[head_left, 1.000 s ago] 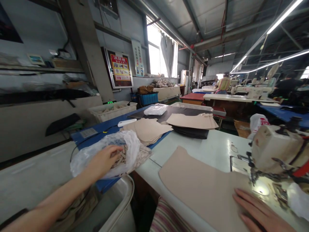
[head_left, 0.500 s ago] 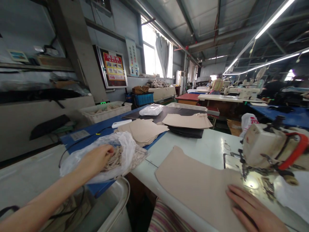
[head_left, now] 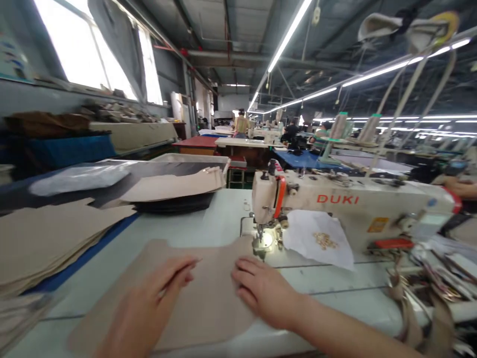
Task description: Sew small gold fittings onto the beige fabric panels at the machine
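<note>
A large beige cut piece [head_left: 208, 298] lies flat on the pale green sewing table [head_left: 149, 228], its upper right corner beside the needle area of the white sewing machine [head_left: 320, 199]. Over the left part of the piece is my left hand [head_left: 152, 298], blurred, with thumb and fingers pinched together; whatever is between the fingertips is too small to make out. My right hand [head_left: 261, 288] lies on the right part of the piece, palm down with fingers extended, just below the lit needle area.
Stacked beige pieces [head_left: 55, 233] lie at the left, and others [head_left: 175, 184] rest on dark material behind. A white sheet with small brass-coloured bits [head_left: 316, 228] lies beside the machine. Straps and metal parts [head_left: 436, 288] are at the right. People sit farther back.
The view has turned right. My left hand has left the plastic bag of small beige strips and come over the beige piece. My right hand remains on the piece.
</note>
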The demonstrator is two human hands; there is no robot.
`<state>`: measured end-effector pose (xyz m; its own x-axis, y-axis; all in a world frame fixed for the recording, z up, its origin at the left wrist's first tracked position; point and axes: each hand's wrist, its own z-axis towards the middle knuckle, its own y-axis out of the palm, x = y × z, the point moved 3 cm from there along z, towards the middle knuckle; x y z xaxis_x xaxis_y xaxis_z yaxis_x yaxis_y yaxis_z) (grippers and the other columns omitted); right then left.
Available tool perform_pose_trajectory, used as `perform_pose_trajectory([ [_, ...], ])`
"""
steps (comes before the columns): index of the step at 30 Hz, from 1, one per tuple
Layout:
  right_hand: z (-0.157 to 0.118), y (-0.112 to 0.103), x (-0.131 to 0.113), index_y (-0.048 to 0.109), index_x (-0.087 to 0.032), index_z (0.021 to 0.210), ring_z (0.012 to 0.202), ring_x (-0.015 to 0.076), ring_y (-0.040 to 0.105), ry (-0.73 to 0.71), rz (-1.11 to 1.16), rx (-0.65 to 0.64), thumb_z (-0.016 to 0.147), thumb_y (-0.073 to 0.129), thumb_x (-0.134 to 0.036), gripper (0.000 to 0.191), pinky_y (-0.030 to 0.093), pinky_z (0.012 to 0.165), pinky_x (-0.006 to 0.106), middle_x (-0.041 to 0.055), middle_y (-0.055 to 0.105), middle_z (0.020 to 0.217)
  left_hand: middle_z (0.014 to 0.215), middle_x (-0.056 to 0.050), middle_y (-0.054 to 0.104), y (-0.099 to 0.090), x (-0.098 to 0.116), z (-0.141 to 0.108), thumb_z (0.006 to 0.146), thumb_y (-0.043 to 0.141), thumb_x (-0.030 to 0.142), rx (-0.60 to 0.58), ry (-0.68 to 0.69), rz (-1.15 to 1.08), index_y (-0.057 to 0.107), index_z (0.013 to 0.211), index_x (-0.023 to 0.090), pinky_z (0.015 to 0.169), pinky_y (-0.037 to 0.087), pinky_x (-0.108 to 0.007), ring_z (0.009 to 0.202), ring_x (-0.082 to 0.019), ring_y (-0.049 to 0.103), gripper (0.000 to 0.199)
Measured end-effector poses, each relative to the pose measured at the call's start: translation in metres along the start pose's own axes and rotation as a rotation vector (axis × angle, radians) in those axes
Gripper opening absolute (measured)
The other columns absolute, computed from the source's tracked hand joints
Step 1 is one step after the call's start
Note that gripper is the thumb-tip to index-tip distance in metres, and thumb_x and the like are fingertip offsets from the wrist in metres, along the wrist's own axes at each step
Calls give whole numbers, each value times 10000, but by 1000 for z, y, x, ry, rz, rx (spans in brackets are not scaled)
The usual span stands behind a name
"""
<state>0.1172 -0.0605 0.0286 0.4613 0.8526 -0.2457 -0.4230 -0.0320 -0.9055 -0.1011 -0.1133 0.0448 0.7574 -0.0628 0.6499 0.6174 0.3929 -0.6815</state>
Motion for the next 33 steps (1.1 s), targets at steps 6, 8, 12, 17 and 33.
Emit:
perform_pose_trajectory([
  [6,-33,-20,20,595,-171,1074,1136,169,499,-62,-12,68,913,434,-216,233,358,1023,278,68,603,1166,760,-16,713,81,51,68,746,409,380,-215,37,-132,634,887,207,695,526,-291,666,-198,669,316],
  [8,-54,-39,40,594,-177,1090,1127,171,507,21,-44,177,917,410,-189,252,376,1009,299,70,605,1173,693,-13,703,89,43,76,738,413,386,-262,-17,-131,627,887,200,667,526,-297,643,-206,669,321],
  [12,-91,-76,99,611,-168,1061,1056,187,559,374,-187,290,913,381,-163,274,428,939,329,95,637,1107,666,-18,698,96,31,86,706,442,424,-284,-87,-133,620,892,193,643,519,-293,635,-218,670,346],
  [17,-92,-90,154,645,-128,987,926,197,607,740,-373,45,885,428,-131,240,449,831,276,103,672,987,682,-6,709,100,30,96,683,453,431,-289,-131,-107,617,883,214,648,512,-286,661,-226,678,337],
  [33,-55,-79,168,670,-49,883,963,271,584,781,-388,-201,826,427,-47,249,412,823,352,216,653,987,677,0,700,100,37,94,662,454,439,-309,-126,-111,620,848,217,612,507,-265,649,-212,666,334],
])
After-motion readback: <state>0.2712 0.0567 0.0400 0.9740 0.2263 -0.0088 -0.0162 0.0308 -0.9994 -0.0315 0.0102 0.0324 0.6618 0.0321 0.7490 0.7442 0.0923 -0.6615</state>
